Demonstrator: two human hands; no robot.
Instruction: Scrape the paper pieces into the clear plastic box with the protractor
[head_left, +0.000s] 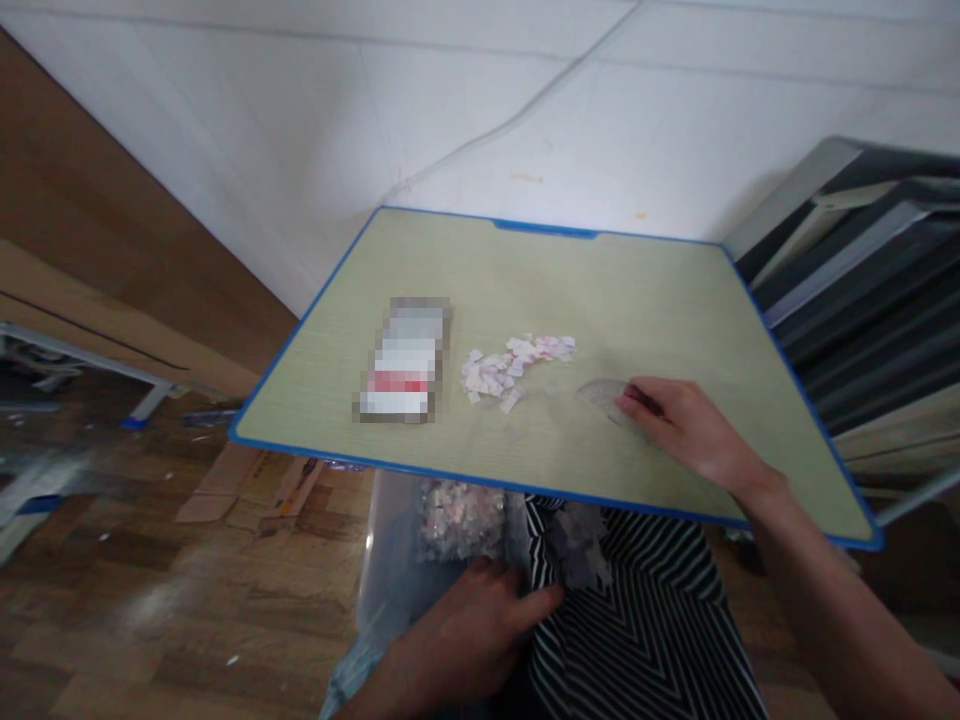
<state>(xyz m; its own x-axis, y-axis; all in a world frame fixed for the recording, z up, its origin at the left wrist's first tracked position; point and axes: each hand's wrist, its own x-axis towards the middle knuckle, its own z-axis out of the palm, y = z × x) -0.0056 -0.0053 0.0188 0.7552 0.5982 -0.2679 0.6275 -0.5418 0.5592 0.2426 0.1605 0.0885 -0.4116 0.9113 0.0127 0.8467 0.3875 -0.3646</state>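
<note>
My right hand (690,430) is above the right part of a folding board table (637,300), its fingers pinched on a clear curved piece of plastic that looks like a protractor (600,397). Left of it lies a loose heap of small paper scraps (495,375), white with some pink, and a few stray bits. Below the table's front edge, my left hand (476,615) is held low by a clear plastic bin (382,540). Its thumb stretches to the right, away from the other fingers, which are bent and partly hidden; I see nothing held there.
A phone-shaped item (405,360), pixelated, lies on the table's left part. More scraps (461,515) fill part of the bin. Striped cloth (637,620) with greyish pieces (581,540) covers my lap. Dark folded panels (885,280) lean at the right; cardboard (225,480) lies on the floor.
</note>
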